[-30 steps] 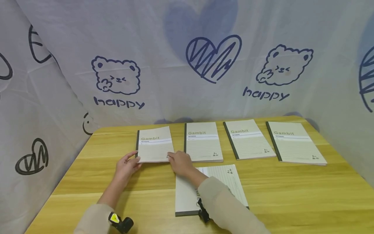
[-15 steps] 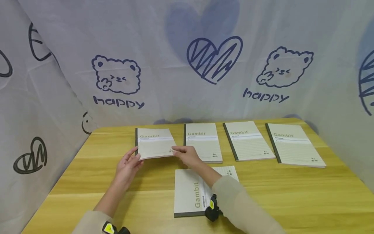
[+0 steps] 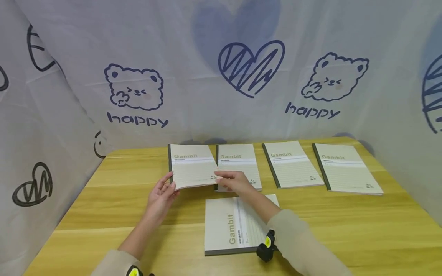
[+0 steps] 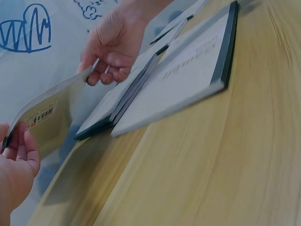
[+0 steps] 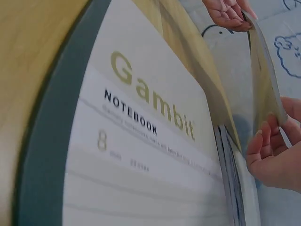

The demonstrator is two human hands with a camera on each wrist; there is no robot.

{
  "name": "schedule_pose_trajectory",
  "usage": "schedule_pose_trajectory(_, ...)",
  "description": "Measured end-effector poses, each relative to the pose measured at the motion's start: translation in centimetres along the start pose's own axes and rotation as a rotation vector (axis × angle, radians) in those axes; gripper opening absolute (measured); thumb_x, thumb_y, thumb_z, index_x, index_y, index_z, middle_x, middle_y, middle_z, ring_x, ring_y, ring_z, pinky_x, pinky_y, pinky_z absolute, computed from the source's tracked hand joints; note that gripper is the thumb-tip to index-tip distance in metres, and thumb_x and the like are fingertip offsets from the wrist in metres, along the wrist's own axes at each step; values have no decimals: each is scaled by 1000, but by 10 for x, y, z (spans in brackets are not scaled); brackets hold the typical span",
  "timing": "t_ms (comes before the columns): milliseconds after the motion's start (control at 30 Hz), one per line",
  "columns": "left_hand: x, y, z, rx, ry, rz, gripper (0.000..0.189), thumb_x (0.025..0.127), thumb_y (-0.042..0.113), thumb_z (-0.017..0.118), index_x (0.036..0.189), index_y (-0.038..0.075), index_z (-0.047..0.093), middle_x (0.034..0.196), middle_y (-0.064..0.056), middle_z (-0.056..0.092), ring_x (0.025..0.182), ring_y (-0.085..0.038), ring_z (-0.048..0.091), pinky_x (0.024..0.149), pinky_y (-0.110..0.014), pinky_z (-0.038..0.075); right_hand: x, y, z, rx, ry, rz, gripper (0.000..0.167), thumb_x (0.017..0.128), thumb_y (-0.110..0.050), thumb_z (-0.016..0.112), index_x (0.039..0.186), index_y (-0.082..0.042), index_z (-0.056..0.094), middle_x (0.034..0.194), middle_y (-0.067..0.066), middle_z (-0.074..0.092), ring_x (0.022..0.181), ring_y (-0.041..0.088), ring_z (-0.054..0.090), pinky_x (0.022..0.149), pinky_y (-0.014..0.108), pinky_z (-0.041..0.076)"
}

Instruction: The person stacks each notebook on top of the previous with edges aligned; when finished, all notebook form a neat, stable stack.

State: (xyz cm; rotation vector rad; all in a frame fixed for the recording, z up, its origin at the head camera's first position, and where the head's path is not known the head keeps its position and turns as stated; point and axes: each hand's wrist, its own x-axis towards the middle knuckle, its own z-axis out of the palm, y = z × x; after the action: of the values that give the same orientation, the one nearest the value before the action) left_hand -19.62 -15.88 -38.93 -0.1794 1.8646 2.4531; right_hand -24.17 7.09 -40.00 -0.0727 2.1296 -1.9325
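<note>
Both hands hold one cream notebook [image 3: 191,168] with a dark spine and "Gambit" on its cover, raised off the table. My left hand [image 3: 162,197] pinches its near left corner, thumb on top. At the near right corner, my right hand [image 3: 236,182] pinches it between thumb and fingers. The notebook bows a little, and its underside with a barcode [image 4: 43,114] shows in the left wrist view. Its right edge overlaps a second notebook [image 3: 236,153] in the head view. Closer to me, another notebook [image 3: 221,226] lies turned sideways under my right forearm.
Two more matching notebooks, one [image 3: 291,165] right of the middle and one [image 3: 347,166] at the far right, lie along the back of the wooden table [image 3: 345,230]. A white cloth [image 3: 193,115] with printed hearts and bears hangs behind the table.
Both hands have lifted the leftmost notebook off the table and carried it to the right, toward the neighbouring notebook. The other notebooks stay where they were.
</note>
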Motion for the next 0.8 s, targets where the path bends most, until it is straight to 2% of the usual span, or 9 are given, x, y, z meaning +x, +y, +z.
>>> schedule_pose_trajectory(133, 5, -5, 15, -1, -38, 5, 48, 96, 4, 44, 142, 8, 30, 83, 13, 54, 79, 0, 55, 80, -15, 48, 0, 7, -17, 58, -6, 45, 36, 88, -9, 61, 124, -7, 60, 92, -8, 60, 73, 10, 51, 66, 23, 45)
schedule_pose_trajectory(367, 10, -13, 35, -9, -70, 12, 46, 96, -1, 41, 141, 6, 32, 84, 9, 52, 78, -2, 54, 78, -17, 48, -5, 17, -42, 133, -23, 45, 41, 89, -5, 57, 130, -3, 53, 88, -9, 55, 69, 7, 51, 63, 20, 45)
schedule_pose_trajectory(500, 15, -21, 43, 76, -64, 38, 44, 95, 0, 46, 138, 6, 38, 83, 8, 53, 77, -2, 55, 77, -17, 50, -8, 19, -55, 123, -4, 35, 42, 88, -5, 57, 130, -3, 52, 93, -10, 55, 67, 6, 49, 62, 20, 44)
schedule_pose_trajectory(633, 22, -31, 48, 193, -62, 64, 43, 93, 0, 50, 135, 6, 45, 82, 6, 53, 76, -3, 56, 76, -18, 52, -11, 21, -66, 88, 23, 25, 44, 87, -3, 58, 130, -3, 52, 92, -9, 52, 63, 6, 45, 60, 19, 41)
schedule_pose_trajectory(800, 29, -37, 58, 242, -83, 68, 42, 91, -2, 52, 133, 7, 48, 80, 3, 51, 71, -3, 55, 74, -19, 53, -15, 24, -79, 46, 30, 9, 45, 88, -4, 58, 132, -2, 49, 86, -7, 47, 64, 7, 41, 59, 19, 38)
